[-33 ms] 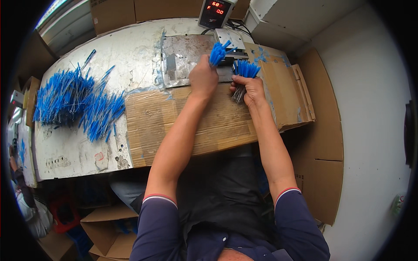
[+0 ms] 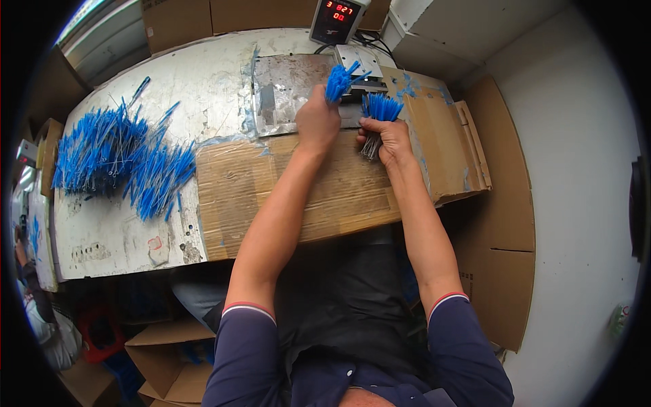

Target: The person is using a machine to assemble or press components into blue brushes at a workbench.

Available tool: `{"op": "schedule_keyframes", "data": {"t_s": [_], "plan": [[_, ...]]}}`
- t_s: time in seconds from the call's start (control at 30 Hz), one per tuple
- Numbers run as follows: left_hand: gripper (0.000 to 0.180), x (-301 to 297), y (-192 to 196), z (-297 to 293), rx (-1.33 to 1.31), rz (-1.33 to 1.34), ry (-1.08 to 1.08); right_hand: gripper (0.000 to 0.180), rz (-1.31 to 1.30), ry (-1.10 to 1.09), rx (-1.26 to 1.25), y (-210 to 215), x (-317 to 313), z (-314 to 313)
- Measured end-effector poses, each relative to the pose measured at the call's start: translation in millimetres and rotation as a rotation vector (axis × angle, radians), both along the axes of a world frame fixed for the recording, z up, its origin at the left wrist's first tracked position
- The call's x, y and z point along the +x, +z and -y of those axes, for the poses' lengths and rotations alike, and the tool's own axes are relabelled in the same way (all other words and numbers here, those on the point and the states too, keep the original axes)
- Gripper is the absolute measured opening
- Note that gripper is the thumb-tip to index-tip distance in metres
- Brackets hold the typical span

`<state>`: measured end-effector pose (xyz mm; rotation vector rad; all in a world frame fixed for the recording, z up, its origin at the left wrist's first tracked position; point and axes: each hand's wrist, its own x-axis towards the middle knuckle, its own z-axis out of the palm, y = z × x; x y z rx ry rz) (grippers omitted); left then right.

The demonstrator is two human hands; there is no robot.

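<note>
My left hand is closed around a bundle of thin blue-bristled wire brushes, whose blue ends stick up past the fist. Close by on its right, my right hand grips a second bundle of these brushes. Blue bristles fan out above that thumb, and bare wire ends hang below the fingers. Both bundles are near the front of a small metal machine at the back of the bench. A large heap of the same brushes lies on the left of the bench.
A flat metal plate lies left of the machine. Behind it stands a display box with red digits and cables. Cardboard covers the bench's front edge. A white wall rises at the right, and an open carton sits below.
The red digits on the display box differ. My right hand and its bundle have shifted very slightly left; my left hand is nearly still.
</note>
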<state>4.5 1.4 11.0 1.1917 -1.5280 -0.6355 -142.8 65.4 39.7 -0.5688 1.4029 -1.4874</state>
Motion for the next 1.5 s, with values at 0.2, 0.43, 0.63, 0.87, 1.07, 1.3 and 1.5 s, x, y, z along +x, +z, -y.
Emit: {"op": "schedule_keyframes", "data": {"t_s": [0.2, 0.43, 0.63, 0.87, 1.07, 1.3, 1.5], "plan": [[0.015, -3, -2, -4, -0.072, -0.306, -0.206, 0.026, -0.137, 0.121, 0.01, 16, 32, 0], [0.012, -6, -3, -1, 0.042, -0.473, -0.244, 0.02, 0.069, 0.087, -0.108, 3, 30, -3], [0.009, 5, 3, 11, 0.078, -0.66, 0.19, 0.013, 0.225, -0.396, -0.197, -12, 11, -2], [0.012, -10, 1, -9, 0.185, -0.674, -0.171, 0.018, -0.226, 0.058, -0.188, 4, 19, -8], [0.014, -12, -3, -10, 0.188, -0.587, -0.277, 0.02, -0.281, 0.158, -0.203, -3, 16, -7], [0.011, -2, 5, -8, 0.141, -0.562, -0.136, 0.018, -0.192, -0.039, -0.098, 0, 7, 5], [0.011, -2, 4, -5, 0.127, -0.633, -0.095, 0.02, -0.228, -0.083, 0.011, 3, 1, 16]]}}
